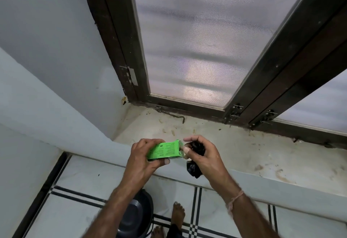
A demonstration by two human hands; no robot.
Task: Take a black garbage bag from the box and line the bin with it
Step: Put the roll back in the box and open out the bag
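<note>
Bin, dark and unlined, stands on the floor below the left forearm, well apart from both sets of fingers. Left hand has its fingers clamped around the green box, open end toward the right hand. Right fingers are closed on a rolled black garbage bag, just beside the box mouth, above the window sill. Extraction appears nearly complete; unrolling and lining remain.

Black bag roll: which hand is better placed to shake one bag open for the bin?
Right. The right hand already grips the black bag roll just outside the box mouth, while the left hand is occupied holding the green box. The bin sits below on the floor.
</note>
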